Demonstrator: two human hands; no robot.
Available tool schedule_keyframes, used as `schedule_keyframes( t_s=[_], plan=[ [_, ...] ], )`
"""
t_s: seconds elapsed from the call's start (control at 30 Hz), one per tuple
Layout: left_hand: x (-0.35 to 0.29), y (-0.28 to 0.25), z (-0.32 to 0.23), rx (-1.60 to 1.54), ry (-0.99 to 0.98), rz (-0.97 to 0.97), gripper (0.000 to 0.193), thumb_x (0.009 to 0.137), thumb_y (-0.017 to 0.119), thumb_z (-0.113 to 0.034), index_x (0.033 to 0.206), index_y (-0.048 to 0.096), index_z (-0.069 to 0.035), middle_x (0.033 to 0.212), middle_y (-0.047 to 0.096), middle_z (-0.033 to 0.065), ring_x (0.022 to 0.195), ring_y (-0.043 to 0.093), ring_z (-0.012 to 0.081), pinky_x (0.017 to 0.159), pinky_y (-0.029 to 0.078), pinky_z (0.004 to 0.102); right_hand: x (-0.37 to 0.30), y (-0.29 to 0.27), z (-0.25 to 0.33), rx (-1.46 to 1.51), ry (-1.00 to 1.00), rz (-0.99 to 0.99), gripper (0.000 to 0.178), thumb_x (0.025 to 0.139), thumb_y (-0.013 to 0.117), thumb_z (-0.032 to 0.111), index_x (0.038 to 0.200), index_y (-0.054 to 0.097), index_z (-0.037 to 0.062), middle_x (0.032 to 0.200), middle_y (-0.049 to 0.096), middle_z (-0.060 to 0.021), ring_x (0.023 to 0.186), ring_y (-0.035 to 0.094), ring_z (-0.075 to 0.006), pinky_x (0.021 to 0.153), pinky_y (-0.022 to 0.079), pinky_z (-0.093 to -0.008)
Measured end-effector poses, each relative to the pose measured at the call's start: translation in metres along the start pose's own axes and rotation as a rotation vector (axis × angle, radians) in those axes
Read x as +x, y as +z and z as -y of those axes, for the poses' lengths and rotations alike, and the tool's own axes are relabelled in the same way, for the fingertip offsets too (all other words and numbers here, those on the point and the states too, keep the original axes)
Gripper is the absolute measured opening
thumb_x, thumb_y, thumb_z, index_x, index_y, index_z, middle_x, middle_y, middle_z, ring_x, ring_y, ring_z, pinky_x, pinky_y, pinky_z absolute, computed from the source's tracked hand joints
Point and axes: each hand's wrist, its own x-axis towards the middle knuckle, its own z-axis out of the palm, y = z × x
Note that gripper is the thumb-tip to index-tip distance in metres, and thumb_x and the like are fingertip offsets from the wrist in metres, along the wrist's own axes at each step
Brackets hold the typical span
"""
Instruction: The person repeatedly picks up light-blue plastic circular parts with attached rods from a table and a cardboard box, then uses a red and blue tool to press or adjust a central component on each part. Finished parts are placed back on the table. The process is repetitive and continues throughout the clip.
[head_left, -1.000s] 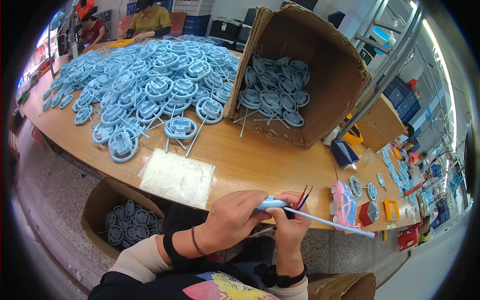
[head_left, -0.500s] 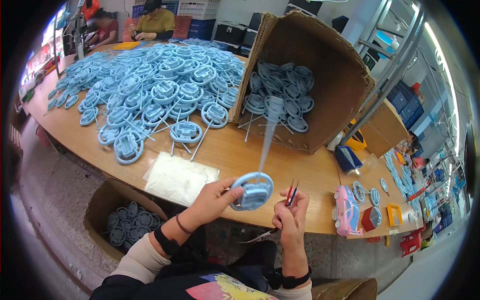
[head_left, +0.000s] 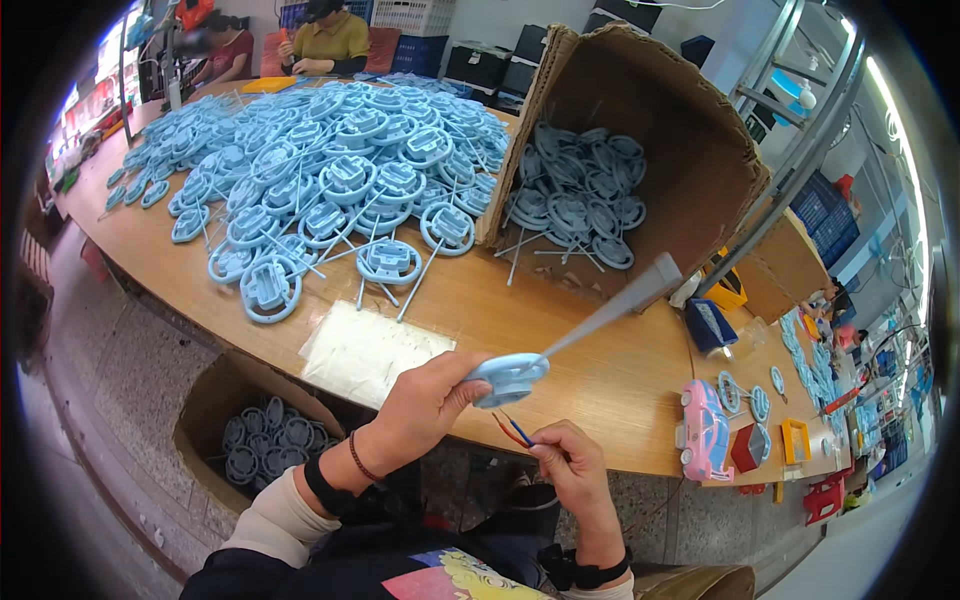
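Observation:
My left hand (head_left: 422, 402) grips a light-blue plastic toy steering wheel (head_left: 512, 374) by its near left rim, tilted almost edge-on. From it a pale, translucent stem (head_left: 620, 306) points up and to the right. Just below the wheel, my right hand (head_left: 578, 474) is closed on a pair of thin red and blue wires (head_left: 516, 430), their tips close beneath the wheel; whether they touch it I cannot tell. A large heap of similar wheels on stems (head_left: 345, 176) covers the left of the table.
An open cardboard box (head_left: 655, 130) lies on its side on the table, wheels inside. A white packet (head_left: 375, 345) lies at the front edge. Another carton (head_left: 225, 385) of wheels stands below. To the right are a pink toy car (head_left: 705, 430) and a yellow frame (head_left: 795, 440). Two people sit beyond.
The wheel has been tipped, and its stem has swung from upright to the right. My right hand has come lower and left, bringing the wire tips under the wheel.

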Motion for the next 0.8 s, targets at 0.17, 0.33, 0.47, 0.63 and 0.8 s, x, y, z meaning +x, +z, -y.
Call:
schedule_keyframes(
  t_s=[0.17, 0.33, 0.47, 0.63, 0.8],
  plan=[
    [-0.002, 0.000, 0.011, -0.380, -0.240, 0.039, 0.028, 0.089, 0.056, -0.020, 0.108, 0.056, 0.001, 0.076, 0.060, 0.0045, 0.069, 0.056, 0.0088, 0.063, 0.047, 0.0237, 0.002, 0.004, 0.016, 0.072, 0.171, -0.139, 0.012, 0.080, 0.064, 0.005, 0.083, 0.054, 0.0005, 0.068, 0.056, -0.0022, 0.054, 0.049, -0.0060, 0.048, 0.039, -0.0192],
    [-0.005, 0.007, 0.013, -0.534, -0.294, 0.055, 0.029, 0.089, 0.058, -0.020, 0.107, 0.057, 0.002, 0.079, 0.059, 0.0007, 0.069, 0.054, 0.0067, 0.062, 0.045, 0.0212, 0.010, -0.001, 0.022, 0.044, 0.231, -0.096, 0.016, 0.078, 0.067, 0.007, 0.081, 0.052, 0.0012, 0.064, 0.056, -0.0015, 0.053, 0.049, -0.0058, 0.047, 0.040, -0.0200],
    [-0.006, 0.008, 0.015, -0.593, -0.347, 0.059, 0.028, 0.088, 0.058, -0.020, 0.106, 0.058, 0.002, 0.081, 0.060, 0.0002, 0.072, 0.054, 0.0060, 0.064, 0.045, 0.0207, 0.013, -0.004, 0.027, 0.010, 0.232, -0.024, 0.017, 0.077, 0.068, 0.008, 0.080, 0.052, 0.0014, 0.065, 0.056, -0.0020, 0.053, 0.049, -0.0062, 0.047, 0.040, -0.0204],
    [-0.006, 0.011, 0.015, -0.609, -0.401, 0.080, 0.027, 0.088, 0.058, -0.019, 0.106, 0.060, 0.002, 0.084, 0.061, 0.0002, 0.074, 0.053, 0.0053, 0.065, 0.044, 0.0201, 0.013, -0.006, 0.027, 0.027, 0.213, -0.017, 0.019, 0.075, 0.069, 0.002, 0.077, 0.051, 0.0022, 0.066, 0.057, -0.0029, 0.052, 0.050, -0.0056, 0.045, 0.039, -0.0188],
    [-0.013, 0.015, 0.015, -0.755, -0.467, 0.113, 0.031, 0.089, 0.057, -0.018, 0.113, 0.056, 0.001, 0.092, 0.061, 0.0019, 0.079, 0.055, 0.0061, 0.069, 0.046, 0.0206, 0.009, -0.005, 0.025, 0.031, 0.203, -0.102, 0.018, 0.074, 0.070, 0.003, 0.076, 0.052, 0.0018, 0.064, 0.057, -0.0026, 0.051, 0.050, -0.0058, 0.045, 0.040, -0.0191]
  ],
)
